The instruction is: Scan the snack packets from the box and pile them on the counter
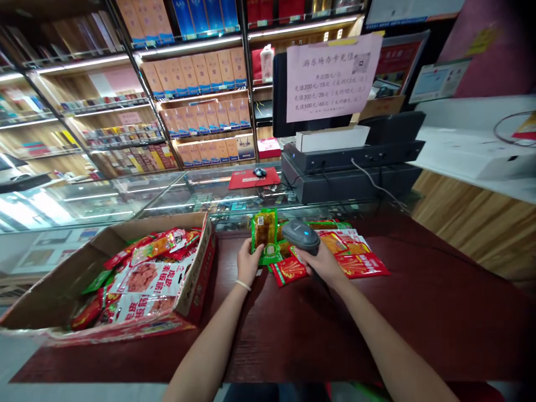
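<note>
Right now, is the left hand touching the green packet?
Touching. The head view shows the left hand holding the green packet at its lower left, thumb over its front.

It's a shop, and we're right at the till! Look at those shelves [248,72], lit from within, rows of matching orange-brown boxes [201,72] facing forward, tall blue boxes [205,17] above, small labels along the edges! Below them, glass display cases [100,195] run across. Here's a monitor [280,95] wearing a paper notice [330,78] that lists prices in yuan! And on the worktop [439,301], an open carton [50,293] full of bright snack packets [151,276], with a handheld scanner [299,233] showing a blue light nearby!
</note>
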A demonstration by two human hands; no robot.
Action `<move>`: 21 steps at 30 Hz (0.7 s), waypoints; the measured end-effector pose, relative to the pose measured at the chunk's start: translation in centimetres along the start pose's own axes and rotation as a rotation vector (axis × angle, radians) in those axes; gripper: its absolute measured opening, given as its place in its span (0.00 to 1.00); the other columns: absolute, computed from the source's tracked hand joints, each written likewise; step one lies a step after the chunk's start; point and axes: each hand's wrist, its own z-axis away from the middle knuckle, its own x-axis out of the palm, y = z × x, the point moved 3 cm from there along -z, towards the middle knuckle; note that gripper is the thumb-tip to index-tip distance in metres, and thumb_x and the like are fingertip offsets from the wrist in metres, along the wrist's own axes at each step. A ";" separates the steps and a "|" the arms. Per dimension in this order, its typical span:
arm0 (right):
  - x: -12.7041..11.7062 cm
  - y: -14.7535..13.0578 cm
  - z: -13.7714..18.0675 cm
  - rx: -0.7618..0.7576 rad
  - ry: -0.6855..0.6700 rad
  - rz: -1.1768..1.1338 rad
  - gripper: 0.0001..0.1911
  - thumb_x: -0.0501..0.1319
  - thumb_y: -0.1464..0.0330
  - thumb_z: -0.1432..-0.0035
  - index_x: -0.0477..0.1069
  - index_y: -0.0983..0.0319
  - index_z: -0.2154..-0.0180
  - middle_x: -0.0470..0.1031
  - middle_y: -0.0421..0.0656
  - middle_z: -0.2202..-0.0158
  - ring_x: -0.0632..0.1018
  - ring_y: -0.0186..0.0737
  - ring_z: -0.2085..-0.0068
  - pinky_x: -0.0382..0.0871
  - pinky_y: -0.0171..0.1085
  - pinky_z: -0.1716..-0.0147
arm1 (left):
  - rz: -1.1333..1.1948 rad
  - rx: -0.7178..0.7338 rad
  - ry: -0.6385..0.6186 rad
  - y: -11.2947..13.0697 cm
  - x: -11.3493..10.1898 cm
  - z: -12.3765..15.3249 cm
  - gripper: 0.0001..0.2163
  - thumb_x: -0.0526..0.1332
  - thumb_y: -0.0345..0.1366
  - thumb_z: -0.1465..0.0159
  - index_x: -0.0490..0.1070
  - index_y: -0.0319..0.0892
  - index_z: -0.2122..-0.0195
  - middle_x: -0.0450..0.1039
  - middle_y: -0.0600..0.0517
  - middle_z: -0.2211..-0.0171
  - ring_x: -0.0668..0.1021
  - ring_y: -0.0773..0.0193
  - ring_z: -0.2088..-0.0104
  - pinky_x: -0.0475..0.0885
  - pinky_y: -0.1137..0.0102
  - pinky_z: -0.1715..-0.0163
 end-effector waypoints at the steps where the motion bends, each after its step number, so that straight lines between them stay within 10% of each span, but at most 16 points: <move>1: 0.5 0.1 0.1 0.011 -0.042 0.013 0.23 0.71 0.59 0.52 0.70 0.58 0.56 0.70 0.33 0.82 0.66 0.33 0.87 0.60 0.33 0.88 | -0.014 -0.008 0.004 -0.2 0.0 0.0 0.13 0.65 0.41 0.41 0.73 0.40 0.58 0.78 0.48 0.61 0.78 0.59 0.60 0.70 0.68 0.58; 21: 0.3 0.8 0.1 0.088 -0.075 0.064 0.21 0.68 0.54 0.49 0.65 0.59 0.81 0.65 0.37 0.88 0.65 0.34 0.87 0.59 0.34 0.86 | -0.104 0.065 -0.005 0.2 0.4 0.4 0.15 0.57 0.39 0.34 0.70 0.40 0.48 0.76 0.44 0.50 0.76 0.57 0.49 0.69 0.62 0.47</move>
